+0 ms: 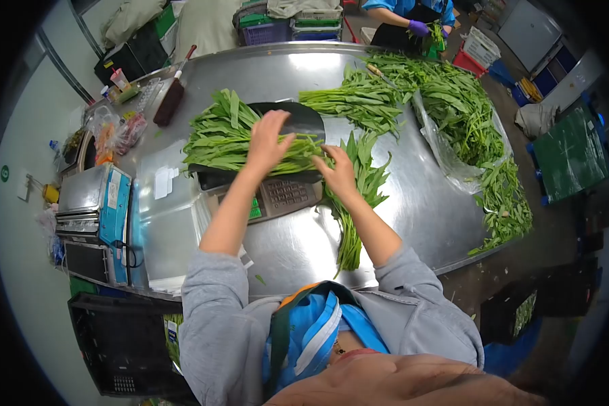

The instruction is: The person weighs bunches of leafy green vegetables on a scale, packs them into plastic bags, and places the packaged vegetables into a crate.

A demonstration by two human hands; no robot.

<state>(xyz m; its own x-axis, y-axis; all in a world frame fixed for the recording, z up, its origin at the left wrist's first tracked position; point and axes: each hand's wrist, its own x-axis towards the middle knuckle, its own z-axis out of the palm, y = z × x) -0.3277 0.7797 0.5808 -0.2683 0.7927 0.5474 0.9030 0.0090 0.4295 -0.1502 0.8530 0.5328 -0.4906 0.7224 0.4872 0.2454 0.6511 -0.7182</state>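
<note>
A bunch of leafy green vegetables (213, 139) lies across the black pan (303, 116) of a scale (292, 195), leaves to the left and stems to the right. My left hand (269, 143) rests over the middle of the bunch, its fingers stretched out and the thumb apart. At the stem ends is my right hand (337, 169), fingers apart and touching the stems from the side. The scale's keypad shows below the pan; its green display is partly covered by my left forearm. Another bunch of greens (360, 177) lies on the table beside and under my right forearm.
More greens (358, 98) and a large heap (457, 111) with plastic film (440, 145) cover the table's right side. A sealing machine (108, 203), clear bags (172, 237) and a brush (169, 101) are at the left. Across the table, a co-worker's purple-gloved hand (418, 28) holds greens.
</note>
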